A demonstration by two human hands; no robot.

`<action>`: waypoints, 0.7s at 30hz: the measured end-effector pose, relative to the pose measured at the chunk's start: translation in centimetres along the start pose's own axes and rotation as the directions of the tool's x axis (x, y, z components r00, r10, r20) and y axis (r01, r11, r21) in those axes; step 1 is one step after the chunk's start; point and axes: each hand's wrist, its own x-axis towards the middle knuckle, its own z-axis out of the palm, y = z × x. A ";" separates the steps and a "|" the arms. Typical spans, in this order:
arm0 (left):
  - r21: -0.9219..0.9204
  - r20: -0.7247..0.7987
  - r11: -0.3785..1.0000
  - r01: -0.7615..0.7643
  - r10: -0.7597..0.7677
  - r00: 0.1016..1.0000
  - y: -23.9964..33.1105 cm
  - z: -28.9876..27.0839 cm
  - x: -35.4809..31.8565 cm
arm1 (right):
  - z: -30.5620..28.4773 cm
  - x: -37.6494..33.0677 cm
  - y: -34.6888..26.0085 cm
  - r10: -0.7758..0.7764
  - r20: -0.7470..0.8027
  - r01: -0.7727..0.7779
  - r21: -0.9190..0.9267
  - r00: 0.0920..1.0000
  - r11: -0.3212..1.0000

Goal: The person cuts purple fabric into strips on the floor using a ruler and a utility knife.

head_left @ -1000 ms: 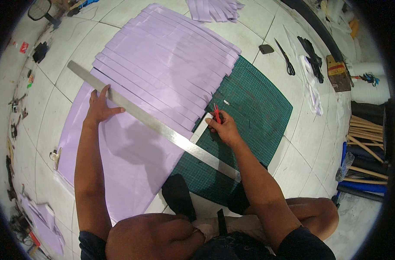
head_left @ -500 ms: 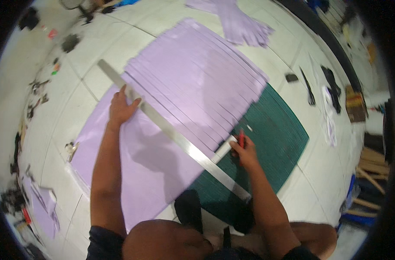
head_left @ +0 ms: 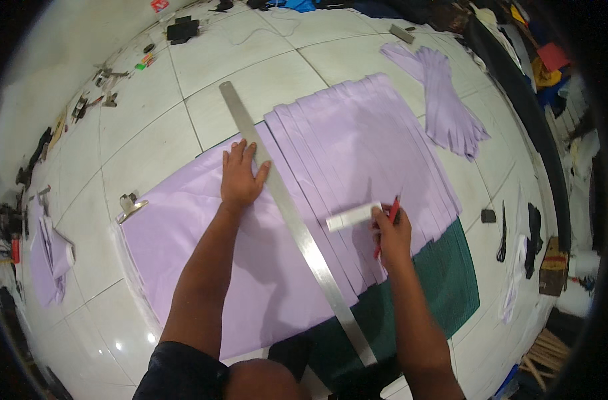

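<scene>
Lilac fabric (head_left: 204, 260) lies spread in layers over a dark green ribbed mat (head_left: 444, 287). A long metal ruler (head_left: 296, 228) slants across it, its near end resting on the mat. My left hand (head_left: 242, 177) presses flat against the fabric and the ruler's left edge, fingers spread. My right hand (head_left: 394, 233) is closed around a red utility knife (head_left: 395, 209) whose thin tip points away from me, and a short white rectangular strip (head_left: 352, 217) juts left from the same grip. To the right of the ruler, the lilac fabric is cut into parallel strips (head_left: 370, 147).
A metal clip (head_left: 129, 207) grips the fabric's left edge. Bundled lilac strips (head_left: 449, 110) lie at the far right. Black scissors (head_left: 503, 233) and a small dark block (head_left: 488, 216) rest on the tiles beyond the mat. A lilac scrap (head_left: 49, 257) lies far left.
The view has shifted. My right hand has moved from above the green mat, beside the ruler's near part, to farther away above the cut strips, carrying knife and white strip. My left hand stays at the ruler.
</scene>
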 end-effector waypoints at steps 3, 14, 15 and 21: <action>-0.015 0.030 0.999 0.035 -0.034 0.999 0.9 -0.6 0.1 | 6.2 5.6 -2.1 -0.042 0.043 0.043 -0.016 0.998 0.999; -0.001 0.096 0.998 0.065 -0.065 0.993 1.6 -1.5 0.9 | 21.2 16.5 -4.9 -0.120 0.131 0.126 -0.043 0.984 0.991; -0.008 0.106 0.998 0.066 -0.064 0.992 1.7 -1.5 1.0 | 21.3 17.0 -4.6 -0.116 0.132 0.128 -0.087 0.984 0.988; 0.018 0.122 0.997 0.071 -0.073 0.990 1.3 -1.8 1.1 | 22.0 17.7 -4.2 -0.103 0.166 0.124 -0.117 0.981 0.985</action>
